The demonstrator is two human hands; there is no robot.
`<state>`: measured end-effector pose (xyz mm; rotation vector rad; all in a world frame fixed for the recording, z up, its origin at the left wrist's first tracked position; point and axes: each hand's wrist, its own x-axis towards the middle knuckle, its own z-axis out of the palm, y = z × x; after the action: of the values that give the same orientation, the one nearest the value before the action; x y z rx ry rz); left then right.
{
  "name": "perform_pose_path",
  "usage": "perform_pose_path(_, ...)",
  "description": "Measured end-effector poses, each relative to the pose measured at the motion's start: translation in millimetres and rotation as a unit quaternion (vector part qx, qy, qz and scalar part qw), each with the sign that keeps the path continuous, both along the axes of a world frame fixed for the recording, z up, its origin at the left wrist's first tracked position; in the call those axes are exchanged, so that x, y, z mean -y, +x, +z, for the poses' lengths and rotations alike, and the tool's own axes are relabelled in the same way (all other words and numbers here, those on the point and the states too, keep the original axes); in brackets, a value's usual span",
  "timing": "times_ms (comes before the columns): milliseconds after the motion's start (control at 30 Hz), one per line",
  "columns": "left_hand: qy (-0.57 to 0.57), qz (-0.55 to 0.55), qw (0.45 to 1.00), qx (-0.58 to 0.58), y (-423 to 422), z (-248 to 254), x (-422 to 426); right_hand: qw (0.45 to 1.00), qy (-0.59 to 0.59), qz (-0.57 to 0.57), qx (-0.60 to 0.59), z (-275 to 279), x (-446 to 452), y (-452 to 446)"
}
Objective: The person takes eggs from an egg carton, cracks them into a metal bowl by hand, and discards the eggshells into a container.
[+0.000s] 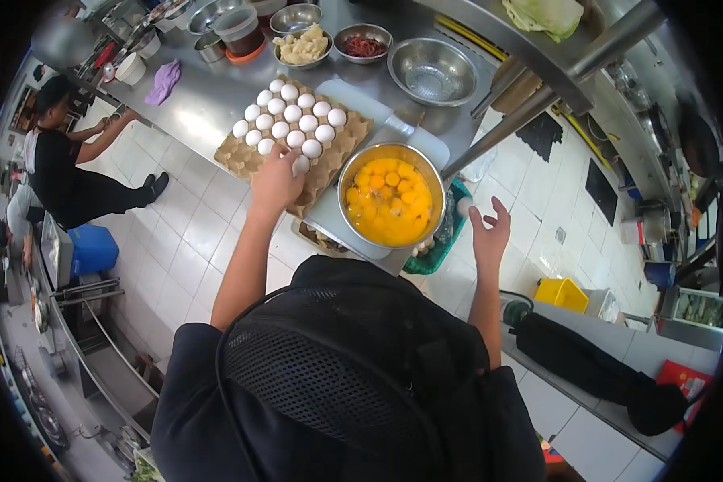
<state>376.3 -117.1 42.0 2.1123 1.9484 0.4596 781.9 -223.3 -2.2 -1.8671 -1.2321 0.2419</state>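
My left hand is over the front of the cardboard egg tray, its fingers closed around a white egg. Several rows of white eggs stand in the tray behind it. To the right, a steel pot holds many cracked eggs with whole orange yolks. My right hand is raised right of the pot, fingers apart. A pale rounded thing, maybe an eggshell, is by its thumb, above a green basket with shells; whether they touch is unclear.
Behind the tray on the steel table are a white board, an empty steel bowl, bowls of food and a purple cloth. A slanting metal post rises right of the pot. Another person stands at left.
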Motion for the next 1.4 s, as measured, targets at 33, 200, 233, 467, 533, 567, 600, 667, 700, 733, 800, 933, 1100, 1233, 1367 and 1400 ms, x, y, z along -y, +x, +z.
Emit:
perform_pose_path(33, 0.009, 0.012, 1.000, -0.013, -1.4, -8.0, 1.7, 1.000, 0.005, 0.005, 0.003, 0.6, -6.4, -0.5)
perform_pose_path(200, 0.002, 0.065, 0.998, -0.001, 9.8, -6.6, 3.8, 0.978, 0.055, 0.121, -0.162, 61.9, -49.6, -66.8)
perform_pose_path(233, 0.000, 0.046, 0.999, -0.007, 7.5, -10.9, 0.6, 0.970, 0.035, 0.172, -0.165, 69.0, -61.6, -83.5)
perform_pose_path(467, -0.007, 0.052, 0.973, 0.225, -35.2, -23.0, -1.4, 0.907, -0.039, 0.408, 0.099, 76.8, -131.3, -221.5)
perform_pose_path(533, -0.159, 0.095, 0.797, 0.576, -55.0, -9.6, 11.7, 0.889, -0.062, 0.421, 0.170, 60.5, -142.3, -250.3)
perform_pose_path(567, -0.158, 0.098, 0.795, 0.577, -67.4, -11.0, 19.4, 0.868, -0.085, 0.428, 0.235, 55.6, -146.2, -263.9)
perform_pose_path(600, -0.184, 0.051, 0.628, 0.754, -83.0, -13.5, 28.1, 0.853, -0.140, 0.420, 0.276, 57.1, -148.1, -276.7)
perform_pose_path(667, -0.205, -0.026, 0.291, 0.934, -98.0, -22.2, 41.6, 0.847, -0.132, 0.413, 0.308, 48.5, -151.4, -290.0)
perform_pose_path(700, -0.206, -0.023, 0.288, 0.935, -101.1, -28.8, 47.4, 0.841, -0.122, 0.403, 0.340, 44.7, -152.2, -295.4)
perform_pose_path(733, -0.202, -0.044, 0.235, 0.950, -102.9, -35.6, 52.1, 0.835, -0.139, 0.399, 0.352, 42.1, -155.2, -299.3)
perform_pose_path(800, -0.205, -0.077, 0.156, 0.963, -101.4, -45.7, 57.1, 0.836, -0.183, 0.389, 0.341, 36.1, -168.1, -306.0)
perform_pose_path(933, -0.264, -0.085, 0.147, 0.949, -97.4, -54.2, 43.4, 0.876, -0.197, 0.369, 0.243, 50.2, -175.1, -299.5)
perform_pose_path(1100, -0.333, -0.149, 0.215, 0.906, -68.8, -6.3, 14.3, 0.945, -0.032, 0.315, -0.084, 77.7, -143.9, -237.2)
perform_pose_path(1233, -0.393, -0.230, 0.454, 0.766, -16.8, 26.7, -2.1, 0.899, 0.017, 0.147, -0.412, 71.3, -82.1, -171.0)
perform_pose_path(1367, -0.382, -0.241, 0.657, 0.604, 56.5, 38.1, 9.6, 0.888, 0.084, 0.099, -0.442, 110.0, -20.9, -171.3)
perform_pose_path(1400, -0.335, -0.246, 0.732, 0.540, 70.2, 35.8, 13.9, 0.900, 0.146, 0.102, -0.398, 129.3, -7.4, -177.0)
